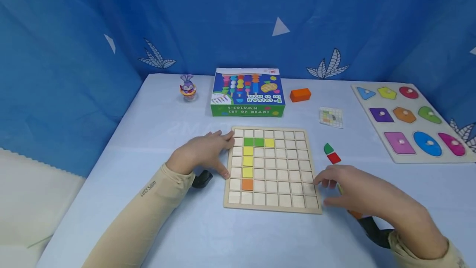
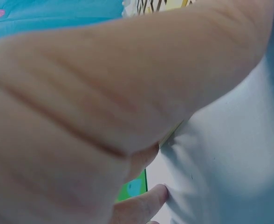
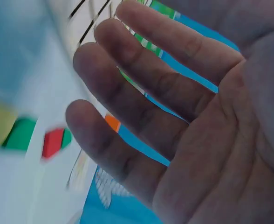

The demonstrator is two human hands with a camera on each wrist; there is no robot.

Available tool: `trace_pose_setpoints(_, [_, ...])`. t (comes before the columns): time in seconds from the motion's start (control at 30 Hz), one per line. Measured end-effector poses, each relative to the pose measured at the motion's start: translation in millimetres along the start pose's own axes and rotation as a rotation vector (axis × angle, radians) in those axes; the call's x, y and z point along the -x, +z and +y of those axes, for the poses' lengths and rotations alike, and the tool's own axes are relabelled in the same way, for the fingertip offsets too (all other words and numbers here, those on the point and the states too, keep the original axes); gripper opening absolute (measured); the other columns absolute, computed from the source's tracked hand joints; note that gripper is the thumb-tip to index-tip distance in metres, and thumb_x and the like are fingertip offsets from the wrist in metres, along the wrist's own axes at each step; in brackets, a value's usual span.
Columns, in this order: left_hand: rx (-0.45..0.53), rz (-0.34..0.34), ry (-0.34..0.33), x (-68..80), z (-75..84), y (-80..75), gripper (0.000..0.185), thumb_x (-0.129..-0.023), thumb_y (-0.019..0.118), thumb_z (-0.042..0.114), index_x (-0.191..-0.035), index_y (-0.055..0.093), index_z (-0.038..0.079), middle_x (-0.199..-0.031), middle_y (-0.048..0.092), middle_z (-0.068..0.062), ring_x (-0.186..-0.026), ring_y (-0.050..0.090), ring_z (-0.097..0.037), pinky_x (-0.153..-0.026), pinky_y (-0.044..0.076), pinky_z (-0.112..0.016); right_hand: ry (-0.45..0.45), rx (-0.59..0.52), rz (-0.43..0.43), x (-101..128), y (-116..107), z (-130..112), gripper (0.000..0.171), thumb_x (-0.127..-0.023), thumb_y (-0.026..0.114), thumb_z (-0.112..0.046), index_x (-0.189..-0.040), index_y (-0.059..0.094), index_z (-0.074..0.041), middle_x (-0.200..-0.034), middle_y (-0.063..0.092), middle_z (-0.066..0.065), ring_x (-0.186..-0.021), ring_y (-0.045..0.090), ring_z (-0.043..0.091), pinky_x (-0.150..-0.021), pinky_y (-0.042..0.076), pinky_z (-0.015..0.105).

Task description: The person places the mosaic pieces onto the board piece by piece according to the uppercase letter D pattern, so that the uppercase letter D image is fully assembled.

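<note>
Head view: my left hand (image 1: 202, 152) rests flat-fingered on the wooden grid board (image 1: 272, 169) at its left edge; right hand (image 1: 358, 191), fingers spread and empty, hovers beside loose green (image 1: 328, 148) and red tiles (image 1: 334, 158). They look light, stiff; pinch edges.

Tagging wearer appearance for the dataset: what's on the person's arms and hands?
Both arms wear snug beige sleeves to the wrist; the left sleeve carries small dark lettering near the forearm. A black wrist-mounted device sits under each wrist: left, right. The left hand and right hand are bare: no gloves, and no rings that I can see.
</note>
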State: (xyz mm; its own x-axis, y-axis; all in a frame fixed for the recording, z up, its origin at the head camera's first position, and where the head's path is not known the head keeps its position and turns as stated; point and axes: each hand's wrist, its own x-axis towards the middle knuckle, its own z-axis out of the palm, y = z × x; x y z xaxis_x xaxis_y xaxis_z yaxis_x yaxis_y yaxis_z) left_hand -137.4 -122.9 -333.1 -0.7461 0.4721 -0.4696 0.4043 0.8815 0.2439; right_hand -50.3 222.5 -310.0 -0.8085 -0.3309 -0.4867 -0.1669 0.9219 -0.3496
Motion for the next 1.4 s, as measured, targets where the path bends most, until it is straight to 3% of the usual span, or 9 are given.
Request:
trace_pose_setpoints(0.23, [0.005, 0.001, -0.009, -1.7, 0.8, 0.3, 0.109, -0.071, 0.088, 0.052, -0.159, 0.033, 0.019, -0.168, 0.010, 0.004, -0.152, 0.009, -0.033, -0.118, 0.020, -0.058, 0.034, -0.064, 0.013, 17.6, 4.3, 47.6, 0.046, -0.070, 0.093, -0.029, -0.109, 0.073, -0.014, -0.094, 0.062, -0.004, -0.090, 0.056, 0.018, -0.075, 0.057, 0.035])
trace_pose_setpoints(0.5, [0.013, -0.001, -0.010, -1.3, 1.2, 0.0, 0.108, -0.071, 0.088, 0.051, -0.159, 0.033, 0.019, -0.167, 0.010, 0.004, -0.152, 0.009, -0.032, -0.118, 0.020, -0.057, 0.134, -0.100, -0.019, 19.3, 18.7, 68.3, 0.047, -0.065, 0.095, -0.025, -0.104, 0.072, -0.012, -0.094, 0.063, -0.003, -0.087, 0.057, 0.017, -0.081, 0.059, 0.041])
trace_pose_setpoints(0.73, [0.018, 0.002, -0.019, -0.3, 1.9, 0.5, 0.108, -0.070, 0.088, 0.051, -0.159, 0.034, 0.020, -0.168, 0.011, 0.005, -0.152, 0.009, -0.032, -0.118, 0.021, -0.057, 0.167, -0.116, -0.040, 18.2, 23.8, 74.9, 0.040, -0.067, 0.095, -0.022, -0.097, 0.070, -0.014, -0.088, 0.061, -0.003, -0.083, 0.055, 0.017, -0.078, 0.058, 0.039])
trace_pose_setpoints(1.07, [0.013, 0.009, -0.020, -0.6, 1.1, 2.7, 0.109, -0.069, 0.089, 0.052, -0.158, 0.035, 0.019, -0.167, 0.011, 0.005, -0.152, 0.010, -0.031, -0.118, 0.021, -0.056, 0.188, -0.159, -0.055, 17.1, 27.0, 77.0, 0.043, -0.066, 0.095, -0.021, -0.099, 0.068, -0.011, -0.084, 0.059, -0.002, -0.081, 0.055, 0.017, -0.074, 0.058, 0.033])
trace_pose_setpoints(1.4, [0.000, 0.020, -0.003, 0.9, 1.7, 3.7, 0.109, -0.069, 0.089, 0.051, -0.159, 0.035, 0.020, -0.167, 0.013, 0.005, -0.152, 0.012, -0.032, -0.117, 0.023, -0.057, 0.123, -0.120, -0.075, 13.1, 13.7, 66.5, 0.040, -0.068, 0.094, -0.017, -0.099, 0.071, -0.014, -0.087, 0.060, -0.002, -0.083, 0.054, 0.018, -0.075, 0.057, 0.032])
